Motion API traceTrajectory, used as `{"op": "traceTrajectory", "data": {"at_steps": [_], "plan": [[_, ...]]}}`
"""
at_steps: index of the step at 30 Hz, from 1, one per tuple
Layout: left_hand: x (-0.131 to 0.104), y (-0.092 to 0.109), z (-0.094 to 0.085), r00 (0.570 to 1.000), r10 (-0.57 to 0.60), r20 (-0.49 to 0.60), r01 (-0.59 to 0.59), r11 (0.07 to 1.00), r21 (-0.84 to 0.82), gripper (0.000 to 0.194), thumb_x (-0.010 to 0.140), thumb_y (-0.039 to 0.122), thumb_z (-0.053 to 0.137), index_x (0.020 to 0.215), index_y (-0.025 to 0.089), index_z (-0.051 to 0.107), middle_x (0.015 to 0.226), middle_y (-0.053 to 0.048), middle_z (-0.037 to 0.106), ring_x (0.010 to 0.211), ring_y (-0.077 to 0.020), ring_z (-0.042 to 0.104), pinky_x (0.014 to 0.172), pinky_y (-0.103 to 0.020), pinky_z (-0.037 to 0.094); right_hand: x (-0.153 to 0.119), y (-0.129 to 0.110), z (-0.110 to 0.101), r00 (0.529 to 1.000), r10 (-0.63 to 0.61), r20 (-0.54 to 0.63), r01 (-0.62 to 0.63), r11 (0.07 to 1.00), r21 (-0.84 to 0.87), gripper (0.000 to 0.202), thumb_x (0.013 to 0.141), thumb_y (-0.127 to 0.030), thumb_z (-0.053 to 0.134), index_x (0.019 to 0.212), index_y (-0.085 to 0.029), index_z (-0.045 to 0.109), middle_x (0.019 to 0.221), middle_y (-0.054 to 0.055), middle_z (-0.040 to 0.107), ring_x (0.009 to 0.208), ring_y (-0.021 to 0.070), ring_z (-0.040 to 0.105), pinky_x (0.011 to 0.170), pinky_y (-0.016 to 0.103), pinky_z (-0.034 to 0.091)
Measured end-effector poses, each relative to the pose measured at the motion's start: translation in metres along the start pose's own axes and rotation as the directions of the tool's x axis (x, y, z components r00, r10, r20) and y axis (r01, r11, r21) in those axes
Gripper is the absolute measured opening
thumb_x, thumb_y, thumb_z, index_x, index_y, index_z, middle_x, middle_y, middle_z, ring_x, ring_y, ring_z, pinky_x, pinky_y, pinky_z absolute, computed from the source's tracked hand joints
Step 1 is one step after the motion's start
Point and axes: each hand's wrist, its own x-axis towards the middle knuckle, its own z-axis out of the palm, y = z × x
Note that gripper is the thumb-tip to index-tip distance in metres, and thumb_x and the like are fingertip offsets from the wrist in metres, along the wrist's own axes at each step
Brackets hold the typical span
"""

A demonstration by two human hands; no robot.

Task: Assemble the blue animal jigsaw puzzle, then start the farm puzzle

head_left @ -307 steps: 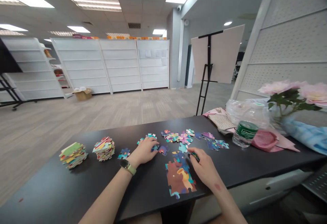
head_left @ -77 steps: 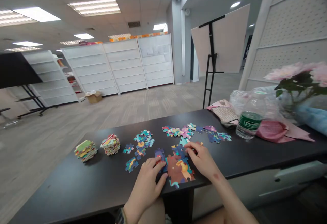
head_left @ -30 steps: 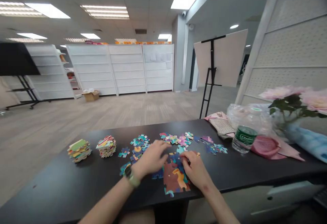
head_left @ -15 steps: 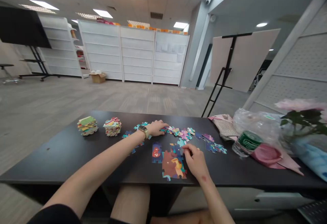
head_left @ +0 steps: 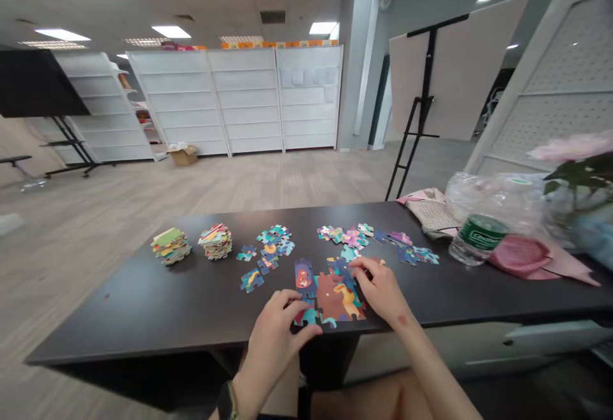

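A partly joined puzzle [head_left: 338, 295] with an orange-yellow figure on a brown ground lies near the table's front edge. My left hand [head_left: 280, 327], a watch at its wrist, curves its fingers and thumb around a blue-and-red puzzle piece [head_left: 306, 313] at the puzzle's lower left. At the upper right edge of the puzzle is my right hand [head_left: 378, 285], thumb and forefinger close together; whatever may be between them is too small to make out. Loose pieces [head_left: 275, 244] lie behind and to the left, and more pink and teal pieces [head_left: 352, 237] behind the puzzle.
Two stacks of pieces [head_left: 171, 246] [head_left: 215, 241] stand on the left of the dark table [head_left: 191, 305]. On the right are a green-labelled bottle [head_left: 479, 238], pink wrapping [head_left: 522, 256], clear plastic and flowers [head_left: 575, 147]. Dark blue pieces [head_left: 412, 252] lie right of centre.
My left hand has come back from the loose pieces behind to the puzzle's lower left, where a blue-and-red piece now shows. My right hand stays beside the puzzle. The view has shifted.
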Motion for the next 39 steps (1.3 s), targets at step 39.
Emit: {"op": "traceTrajectory", "data": {"at_steps": [39], "plan": [[0.006,-0.008,0.004,0.918,0.256,0.303,-0.346,0.89,0.295,0.068,0.072,0.062,0.075,0.128,0.03,0.055,0.147,-0.007,0.049,0.128,-0.0343,0.048,0.099,-0.045,0.04,-0.001,0.001,-0.002,0.969,0.035,-0.243,-0.012,0.995,0.094,0.023,0.088,-0.024,0.044,0.086,-0.021,0.067,0.078,0.003,0.072,0.074,0.0207,0.066,0.071,0.029,0.046]]}}
